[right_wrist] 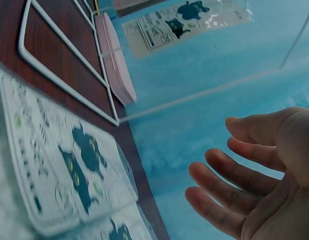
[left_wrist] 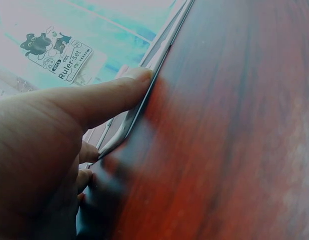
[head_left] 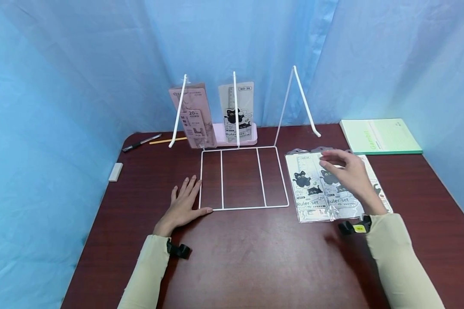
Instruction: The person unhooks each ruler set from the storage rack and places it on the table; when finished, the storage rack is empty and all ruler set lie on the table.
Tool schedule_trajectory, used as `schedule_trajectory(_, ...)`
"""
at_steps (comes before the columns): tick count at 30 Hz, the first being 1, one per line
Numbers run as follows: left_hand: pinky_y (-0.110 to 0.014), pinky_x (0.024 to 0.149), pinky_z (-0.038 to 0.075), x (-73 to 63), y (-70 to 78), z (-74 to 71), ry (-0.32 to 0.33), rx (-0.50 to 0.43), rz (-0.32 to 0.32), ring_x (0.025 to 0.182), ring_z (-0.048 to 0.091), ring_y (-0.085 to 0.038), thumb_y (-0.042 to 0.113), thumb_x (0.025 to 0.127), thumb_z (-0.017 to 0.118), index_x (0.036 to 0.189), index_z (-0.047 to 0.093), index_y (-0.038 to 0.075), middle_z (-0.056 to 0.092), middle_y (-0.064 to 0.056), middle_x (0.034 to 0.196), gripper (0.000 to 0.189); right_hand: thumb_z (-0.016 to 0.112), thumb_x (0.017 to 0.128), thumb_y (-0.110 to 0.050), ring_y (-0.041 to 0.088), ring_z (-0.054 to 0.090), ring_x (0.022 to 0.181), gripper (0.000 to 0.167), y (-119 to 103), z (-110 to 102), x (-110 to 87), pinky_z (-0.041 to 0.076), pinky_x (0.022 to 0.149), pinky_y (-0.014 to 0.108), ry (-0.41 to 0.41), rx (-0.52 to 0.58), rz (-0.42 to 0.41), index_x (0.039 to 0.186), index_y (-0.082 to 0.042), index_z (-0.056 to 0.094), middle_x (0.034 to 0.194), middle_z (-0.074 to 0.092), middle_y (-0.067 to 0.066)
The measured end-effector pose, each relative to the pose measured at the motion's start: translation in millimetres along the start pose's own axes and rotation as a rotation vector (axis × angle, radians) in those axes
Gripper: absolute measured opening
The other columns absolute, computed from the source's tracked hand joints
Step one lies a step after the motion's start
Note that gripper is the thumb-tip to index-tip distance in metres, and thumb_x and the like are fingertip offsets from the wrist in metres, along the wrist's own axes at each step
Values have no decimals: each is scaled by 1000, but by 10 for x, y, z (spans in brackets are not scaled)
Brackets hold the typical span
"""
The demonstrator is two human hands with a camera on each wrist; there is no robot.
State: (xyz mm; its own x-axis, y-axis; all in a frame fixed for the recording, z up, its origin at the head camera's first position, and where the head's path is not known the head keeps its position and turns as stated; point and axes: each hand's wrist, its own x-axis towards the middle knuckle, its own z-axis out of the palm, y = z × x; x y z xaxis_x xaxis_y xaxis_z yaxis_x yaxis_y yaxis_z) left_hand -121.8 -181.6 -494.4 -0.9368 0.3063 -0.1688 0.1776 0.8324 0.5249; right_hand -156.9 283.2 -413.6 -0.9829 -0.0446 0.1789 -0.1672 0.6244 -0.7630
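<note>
A white wire display rack stands on the table, with three arms sticking out at its top. My left hand rests at its front left corner, fingers spread on the table and thumb on the base wire. My right hand hovers over several ruler set packs printed with black cats. Its fingers are loosely bent and hold nothing, as the right wrist view confirms. One ruler set pack hangs from the rack's middle arm. Pink packs hang from the left arm; the right arm is bare.
A pink case lies behind the rack. To the left are a black pen, a yellow pencil and a white eraser. Green notebooks lie at the back right, by the blue curtain.
</note>
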Motion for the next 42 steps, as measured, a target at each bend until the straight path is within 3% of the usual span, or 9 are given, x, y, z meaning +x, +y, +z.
schedule_trajectory(5, -65, 123, -4, -1, 2, -9, 8, 6, 0, 159, -2, -34, 57, 88, 68, 162, 15, 12, 4, -11, 171, 102, 68, 96, -17, -19, 59, 92, 35, -174, 189, 131, 49, 79, 4, -23, 80, -30, 127, -1, 66, 111, 73, 16)
schedule_trajectory(9, -65, 123, -4, -4, 7, -19, 11, 8, 1, 159, -2, -34, 57, 88, 69, 162, 15, 11, 5, -12, 171, 102, 68, 96, -15, -18, 59, 91, 35, -283, 316, 249, 48, 80, 4, -39, 121, -47, 126, 1, 65, 116, 70, 26)
schedule_trajectory(15, -65, 123, -4, -13, 7, -26, 11, 8, 7, 159, -1, -35, 56, 88, 69, 162, 15, 11, 5, -12, 171, 102, 68, 95, -12, -17, 60, 88, 34, -422, 490, 404, 49, 79, 4, -64, 175, -72, 126, 2, 65, 116, 70, 27)
schedule_trajectory(24, -65, 122, -4, -30, -4, -21, 9, -6, 8, 159, -2, -35, 55, 88, 70, 162, 15, 12, 5, -12, 171, 102, 68, 95, -13, -10, 64, 89, 35, -623, 795, 616, 52, 80, 7, -49, 263, -44, 126, 2, 65, 118, 71, 25)
schedule_trajectory(32, -65, 123, -4, -19, 7, -18, 4, 4, 13, 159, -3, -33, 56, 88, 68, 162, 14, 12, 4, -11, 171, 102, 68, 94, -12, 30, 70, 110, 34, -743, 1021, 798, 50, 81, 8, -34, 256, -23, 126, 0, 66, 120, 71, 22)
schedule_trajectory(36, -65, 123, -3, -19, 7, -22, 2, 5, 14, 159, -2, -34, 55, 88, 69, 162, 15, 11, 4, -12, 171, 101, 69, 94, -11, 35, 70, 111, 36, -767, 1124, 899, 50, 80, 9, -32, 262, -5, 127, 1, 65, 121, 71, 22)
schedule_trajectory(42, -66, 122, -3, -15, 9, -30, -8, 1, 12, 159, -2, -35, 55, 89, 68, 162, 16, 11, 5, -12, 171, 100, 69, 93, -6, 38, 69, 113, 37, -774, 1261, 1038, 56, 97, 34, -26, 280, -1, 127, 6, 63, 121, 69, 26)
